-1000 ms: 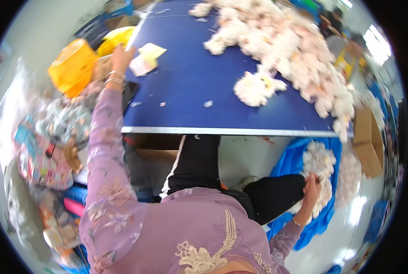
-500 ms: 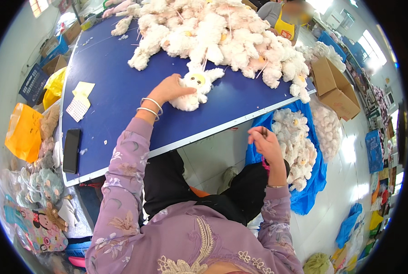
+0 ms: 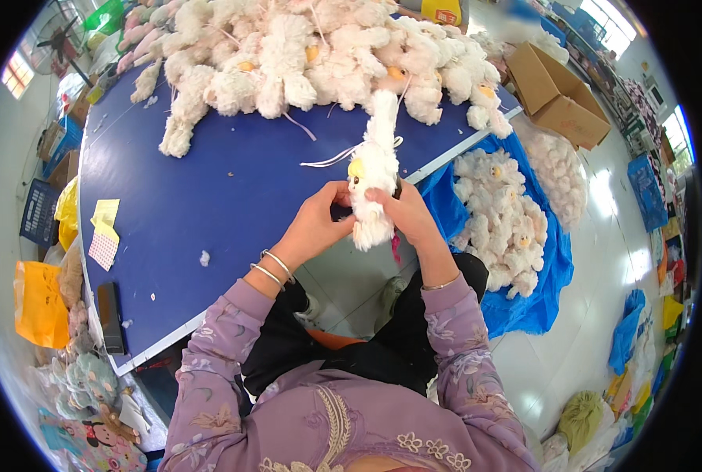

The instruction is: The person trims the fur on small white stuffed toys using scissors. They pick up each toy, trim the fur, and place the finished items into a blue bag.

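Observation:
Both my hands are closed on a white plush toy (image 3: 377, 161) with a yellow face patch and dark eyes, turned sideways above the table's front edge. My left hand (image 3: 317, 224) grips its face side low down, fingertips partly hidden behind the fur. From the other side, my right hand (image 3: 410, 214) presses its thumb into the fur. White ribbon ends (image 3: 327, 163) trail from the toy to the left. A pink strip (image 3: 396, 248) hangs below my right hand; what it belongs to is hidden. Something small and dark shows beside the right fingers.
A heap of similar plush toys (image 3: 288, 67) covers the far side of the blue table (image 3: 209, 204). A blue sack (image 3: 524, 311) of plush pieces stands to the right, near an open cardboard box (image 3: 555, 98). Paper slips (image 3: 104, 236) and a black phone (image 3: 110, 318) lie at left.
The plush toy has been lifted off the table and turned sideways, toward me and right. My right hand has come up from beside the table to hold it too. The view has shifted.

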Demonstrator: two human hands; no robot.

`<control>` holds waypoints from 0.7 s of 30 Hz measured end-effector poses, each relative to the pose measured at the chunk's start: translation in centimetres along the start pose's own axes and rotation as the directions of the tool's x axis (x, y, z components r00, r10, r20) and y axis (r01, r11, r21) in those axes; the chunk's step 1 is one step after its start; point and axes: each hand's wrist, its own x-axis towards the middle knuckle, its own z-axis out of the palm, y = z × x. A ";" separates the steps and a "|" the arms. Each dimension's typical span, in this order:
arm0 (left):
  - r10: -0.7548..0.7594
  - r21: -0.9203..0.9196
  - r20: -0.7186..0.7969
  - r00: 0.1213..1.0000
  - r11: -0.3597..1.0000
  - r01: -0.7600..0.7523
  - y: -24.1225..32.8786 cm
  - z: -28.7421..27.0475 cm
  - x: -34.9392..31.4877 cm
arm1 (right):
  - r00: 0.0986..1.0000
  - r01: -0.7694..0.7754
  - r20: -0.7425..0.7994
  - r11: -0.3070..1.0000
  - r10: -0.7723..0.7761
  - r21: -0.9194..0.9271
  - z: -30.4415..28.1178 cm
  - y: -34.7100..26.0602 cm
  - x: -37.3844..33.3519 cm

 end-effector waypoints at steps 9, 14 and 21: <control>0.042 -0.425 0.170 0.985 0.905 0.035 1.9 -1.6 3.5 | 0.935 0.249 0.162 0.908 -0.316 0.336 -4.7 0.3 -1.6; 0.079 -0.550 0.236 0.968 0.832 0.067 4.1 0.3 3.4 | 0.949 0.305 0.104 0.949 -0.297 -0.076 -3.0 -1.9 -2.7; -0.048 -0.628 0.044 0.998 0.775 0.065 1.3 3.3 2.8 | 0.929 0.358 0.006 0.893 -0.370 -0.274 -3.2 -2.9 -4.2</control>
